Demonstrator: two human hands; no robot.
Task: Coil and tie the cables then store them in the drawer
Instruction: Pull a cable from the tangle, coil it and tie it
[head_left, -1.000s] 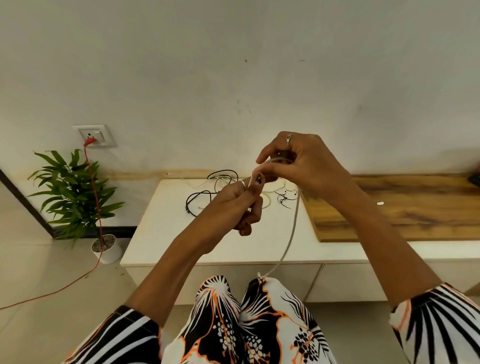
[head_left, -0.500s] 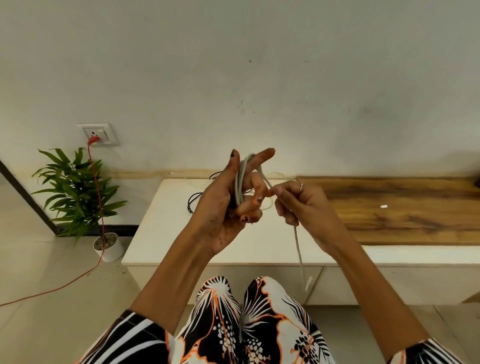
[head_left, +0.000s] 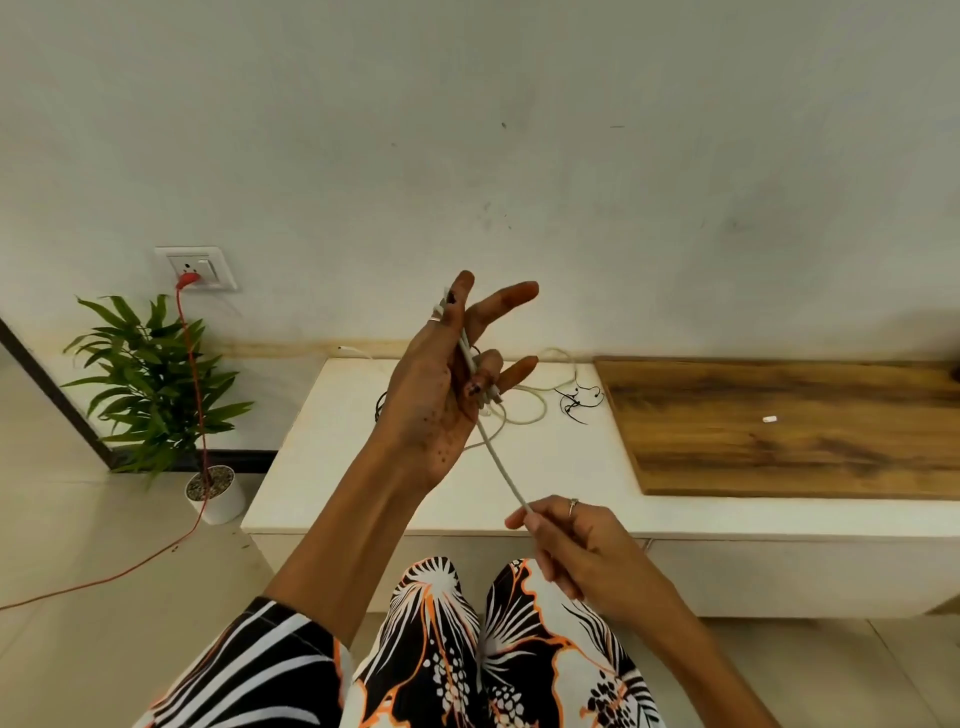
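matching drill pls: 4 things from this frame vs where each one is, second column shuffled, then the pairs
Things:
1. white cable
2. black cable
3. red cord
4. potted plant

Places:
A. plugged into the wall socket, trailing over the floor
B. on the floor left of the cabinet
C. wound on the left hand, its end pinched by the right hand
D. loose on the white cabinet top, near the wooden board

Pairs: 1-C, 2-D, 3-A, 4-B
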